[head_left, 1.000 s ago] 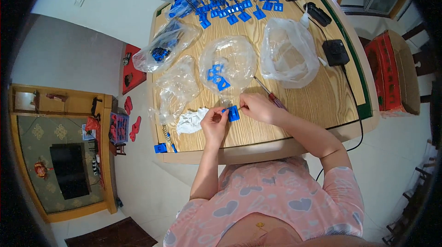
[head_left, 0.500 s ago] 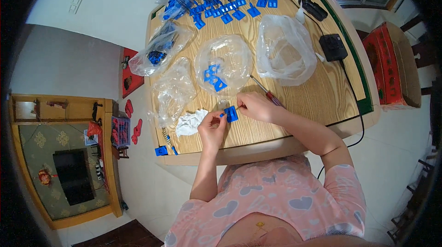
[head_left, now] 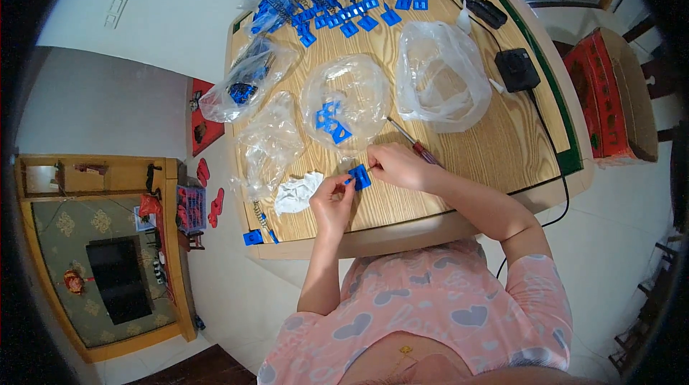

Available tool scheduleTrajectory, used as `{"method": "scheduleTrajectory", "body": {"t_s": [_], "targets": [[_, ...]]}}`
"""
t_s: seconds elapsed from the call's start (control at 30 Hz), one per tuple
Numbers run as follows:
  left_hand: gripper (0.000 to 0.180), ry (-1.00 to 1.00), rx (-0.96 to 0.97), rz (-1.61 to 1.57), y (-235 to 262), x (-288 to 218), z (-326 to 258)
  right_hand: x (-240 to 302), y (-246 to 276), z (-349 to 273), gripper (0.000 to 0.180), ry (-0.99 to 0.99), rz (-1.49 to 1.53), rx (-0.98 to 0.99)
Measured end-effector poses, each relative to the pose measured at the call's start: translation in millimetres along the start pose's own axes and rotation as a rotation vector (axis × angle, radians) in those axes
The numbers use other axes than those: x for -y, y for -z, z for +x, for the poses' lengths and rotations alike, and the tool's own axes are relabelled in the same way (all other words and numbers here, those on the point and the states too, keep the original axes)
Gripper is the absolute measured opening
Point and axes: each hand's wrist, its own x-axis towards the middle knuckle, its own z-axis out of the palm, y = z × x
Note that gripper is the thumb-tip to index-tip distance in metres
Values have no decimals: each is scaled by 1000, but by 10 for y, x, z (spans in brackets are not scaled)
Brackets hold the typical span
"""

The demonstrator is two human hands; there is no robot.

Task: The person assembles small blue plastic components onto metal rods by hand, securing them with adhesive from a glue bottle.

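Note:
My left hand [head_left: 332, 202] pinches a small blue tab at the left side of a blue square plastic piece [head_left: 361, 177], just above the table's near edge. Close against that piece's right side, my right hand [head_left: 393, 167] has its fingers closed in a pinch; what lies between those fingertips is too small to make out. A screwdriver [head_left: 423, 152] with a red handle lies beyond my right hand, partly behind it. Left of my left hand are a crumpled white cloth or tissue [head_left: 298, 193] and a blue square base [head_left: 252, 237] beside a coil spring.
A clear plastic bag [head_left: 369, 73] holds several blue pieces [head_left: 331, 125]. Other clear bags [head_left: 269, 144] lie to its left, a white plastic bag [head_left: 470, 87] to its right. Blue parts with springs [head_left: 348, 13] fill the far side. A black adapter [head_left: 517, 71] with its cable sits right.
The whole view has shifted slightly. Both hands stay at the blue square piece, which has tilted a little between them; nothing has been let go.

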Motion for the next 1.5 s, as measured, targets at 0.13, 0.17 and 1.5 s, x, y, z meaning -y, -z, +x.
{"method": "scheduleTrajectory", "body": {"t_s": [0.13, 0.17, 1.5], "targets": [[11, -30, 18, 73, 5, -50, 16, 2, -2, 0, 11, -9, 21, 7], [10, -32, 20, 87, 6, -50, 14, 7, -6, 4, 11, -10, 18, 9], [12, -37, 88, 115, 12, -74, 59, 85, -125, -39, 8, 43, -17, -5]]}}
